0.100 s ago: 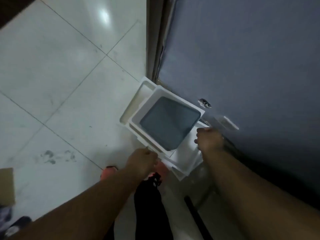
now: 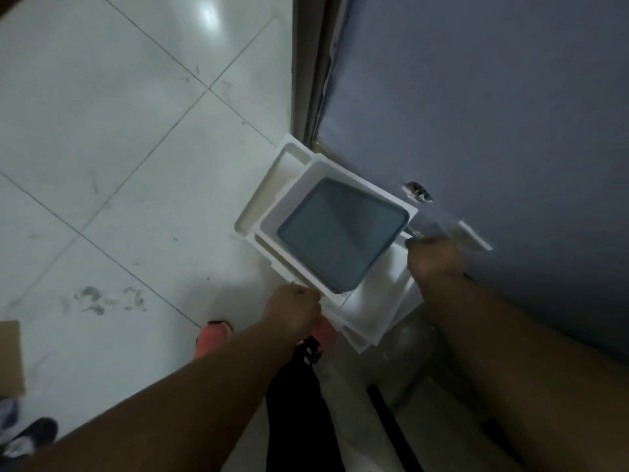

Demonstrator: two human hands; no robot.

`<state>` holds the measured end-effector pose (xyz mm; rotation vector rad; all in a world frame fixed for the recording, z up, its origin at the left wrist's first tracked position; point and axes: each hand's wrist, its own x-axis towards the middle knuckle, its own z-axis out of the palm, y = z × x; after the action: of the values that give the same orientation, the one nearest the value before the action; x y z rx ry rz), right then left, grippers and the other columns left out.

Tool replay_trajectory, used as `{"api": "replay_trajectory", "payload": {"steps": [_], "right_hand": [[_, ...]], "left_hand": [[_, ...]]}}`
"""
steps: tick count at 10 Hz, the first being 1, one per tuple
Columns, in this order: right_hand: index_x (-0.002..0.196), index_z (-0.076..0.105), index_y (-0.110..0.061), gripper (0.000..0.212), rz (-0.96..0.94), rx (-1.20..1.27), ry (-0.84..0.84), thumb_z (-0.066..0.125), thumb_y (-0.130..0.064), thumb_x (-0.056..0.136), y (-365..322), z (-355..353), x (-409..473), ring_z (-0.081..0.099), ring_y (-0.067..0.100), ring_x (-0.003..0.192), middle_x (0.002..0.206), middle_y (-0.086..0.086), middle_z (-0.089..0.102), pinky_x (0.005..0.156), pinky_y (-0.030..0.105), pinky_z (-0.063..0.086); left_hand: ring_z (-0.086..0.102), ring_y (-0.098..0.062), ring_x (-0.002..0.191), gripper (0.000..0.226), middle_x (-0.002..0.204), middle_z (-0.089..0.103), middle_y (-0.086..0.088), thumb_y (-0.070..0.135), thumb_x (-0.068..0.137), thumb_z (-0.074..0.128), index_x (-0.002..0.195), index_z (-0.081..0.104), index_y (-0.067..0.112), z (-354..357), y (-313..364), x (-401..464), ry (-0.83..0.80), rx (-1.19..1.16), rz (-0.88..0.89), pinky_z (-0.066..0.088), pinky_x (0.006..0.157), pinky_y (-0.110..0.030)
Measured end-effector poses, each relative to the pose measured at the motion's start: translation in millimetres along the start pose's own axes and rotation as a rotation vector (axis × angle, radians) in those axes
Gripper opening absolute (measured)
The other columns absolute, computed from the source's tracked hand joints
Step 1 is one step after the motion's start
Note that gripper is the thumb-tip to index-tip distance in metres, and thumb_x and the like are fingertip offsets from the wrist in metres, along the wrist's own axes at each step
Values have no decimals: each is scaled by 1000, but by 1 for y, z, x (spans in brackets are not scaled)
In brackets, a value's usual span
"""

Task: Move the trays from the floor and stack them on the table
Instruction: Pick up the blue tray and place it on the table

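Observation:
A white tray (image 2: 296,199) with a grey-blue flat panel (image 2: 340,233) in its well is held tilted at the edge of the table (image 2: 493,114), which has a blue-grey cover. My left hand (image 2: 293,309) grips the tray's near left rim. My right hand (image 2: 433,261) grips its right corner beside the table edge. Under it lie more white trays: one (image 2: 371,311) shows below and to the right, another (image 2: 269,185) sticks out at the left.
A small white block (image 2: 473,235) and a scuffed mark (image 2: 417,191) are on the table cover near my right hand. Pink shoes (image 2: 211,335) stand on the white tiled floor (image 2: 102,148). Cardboard (image 2: 10,356) and a dark shoe (image 2: 30,434) lie at the far left.

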<state>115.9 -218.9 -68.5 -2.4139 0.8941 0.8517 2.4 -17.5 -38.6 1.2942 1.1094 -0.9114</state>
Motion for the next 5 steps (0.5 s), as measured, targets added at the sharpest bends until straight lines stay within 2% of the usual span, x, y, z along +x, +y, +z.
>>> {"api": "replay_trajectory", "payload": {"steps": [1, 2, 3, 4, 5], "right_hand": [[89, 59, -15, 23, -17, -108, -1, 59, -38, 91, 0, 11, 41, 56, 25, 83, 92, 9, 62, 77, 37, 48], [100, 66, -4, 43, -47, -127, 6, 65, -45, 86, -11, 24, 62, 68, 31, 89, 97, 16, 70, 72, 36, 51], [107, 67, 3, 44, -28, -184, -24, 65, -37, 87, -23, 32, 73, 69, 34, 90, 106, 20, 72, 68, 34, 53], [77, 57, 2, 25, -42, -218, -60, 58, -18, 92, -22, 35, 74, 64, 27, 83, 110, 18, 72, 68, 33, 54], [72, 57, 1, 18, -34, -101, -70, 57, -11, 85, -16, 36, 73, 75, 38, 74, 81, 24, 75, 77, 53, 62]], "left_hand": [[62, -22, 59, 19, 76, 65, -9, 21, 98, 51, 82, 59, 13, 28, -14, 51, -43, -64, -139, 51, 56, -31], [60, -21, 48, 13, 78, 61, -16, 9, 98, 49, 98, 58, 0, 44, -11, 73, -8, -186, -198, 40, 41, -21], [59, -21, 41, 16, 63, 60, -15, 5, 96, 50, 102, 60, -6, 60, -11, 87, 25, -246, -230, 37, 40, -20], [58, -23, 48, 15, 47, 60, -11, 3, 91, 58, 98, 63, -9, 66, -14, 98, 48, -252, -253, 37, 45, -23], [58, -22, 52, 17, 56, 64, -14, 1, 93, 59, 103, 60, -12, 64, -14, 98, 63, -229, -250, 41, 41, -21]]}}
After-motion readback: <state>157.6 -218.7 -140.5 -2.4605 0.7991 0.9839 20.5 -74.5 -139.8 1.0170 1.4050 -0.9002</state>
